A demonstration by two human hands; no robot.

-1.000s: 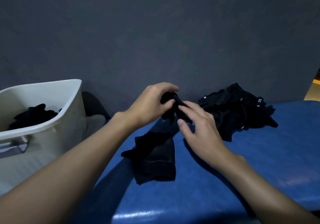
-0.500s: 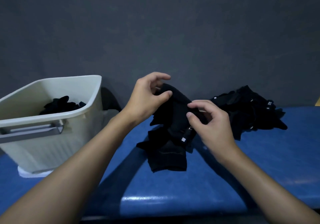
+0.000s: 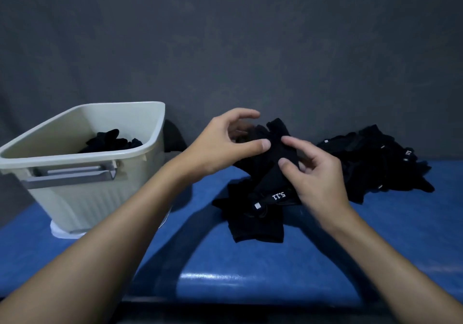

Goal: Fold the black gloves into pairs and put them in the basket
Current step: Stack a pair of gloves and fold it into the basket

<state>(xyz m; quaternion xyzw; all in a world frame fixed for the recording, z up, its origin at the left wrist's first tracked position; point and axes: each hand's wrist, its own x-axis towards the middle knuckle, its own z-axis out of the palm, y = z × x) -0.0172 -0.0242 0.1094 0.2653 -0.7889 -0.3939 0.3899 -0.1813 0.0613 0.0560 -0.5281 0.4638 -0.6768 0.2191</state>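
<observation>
Head view: black glove pinched by fingers of left hand and right hand, held over second glove on counter, likely for pairing; basket kept near at left.

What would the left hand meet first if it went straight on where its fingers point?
Probably the fingers of the right hand, pinching the same black glove just ahead; depth is unclear.

Black glove, cuff marked 5.11, held raised over second glove lying flat. Glove pile at right. Cream basket at left, containing gloves.
</observation>
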